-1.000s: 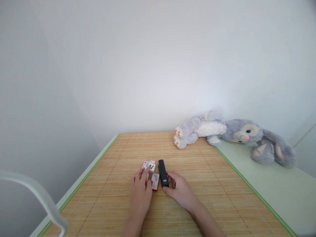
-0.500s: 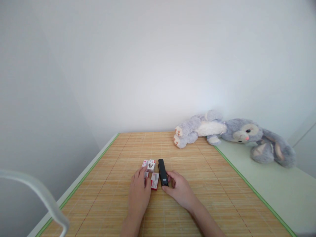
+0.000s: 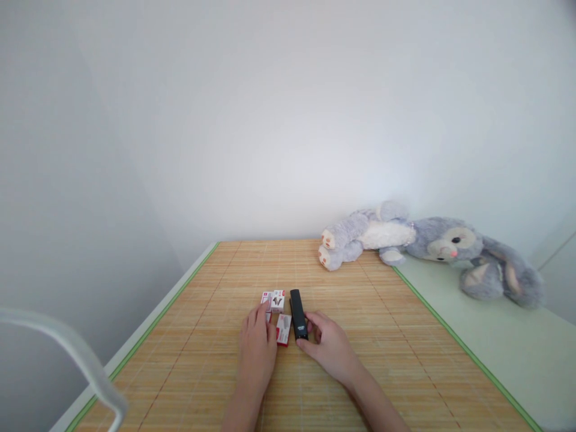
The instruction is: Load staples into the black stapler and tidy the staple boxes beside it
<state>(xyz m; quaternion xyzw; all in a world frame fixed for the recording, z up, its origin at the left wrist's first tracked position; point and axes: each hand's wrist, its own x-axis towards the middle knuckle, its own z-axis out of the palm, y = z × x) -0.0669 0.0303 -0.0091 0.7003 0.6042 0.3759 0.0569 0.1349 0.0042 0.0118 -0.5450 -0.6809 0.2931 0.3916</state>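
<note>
Two hands lie apart: left on small boxes, right loosely touching black stapler.

One head-worn camera looks forward and down over the bamboo mat toward the wall.

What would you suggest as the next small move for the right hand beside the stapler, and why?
Probably close the right hand on the stapler and lift it: the fingers already touch its near end, it lies flat on the mat, and the left hand rests on the small boxes beside it.
</note>
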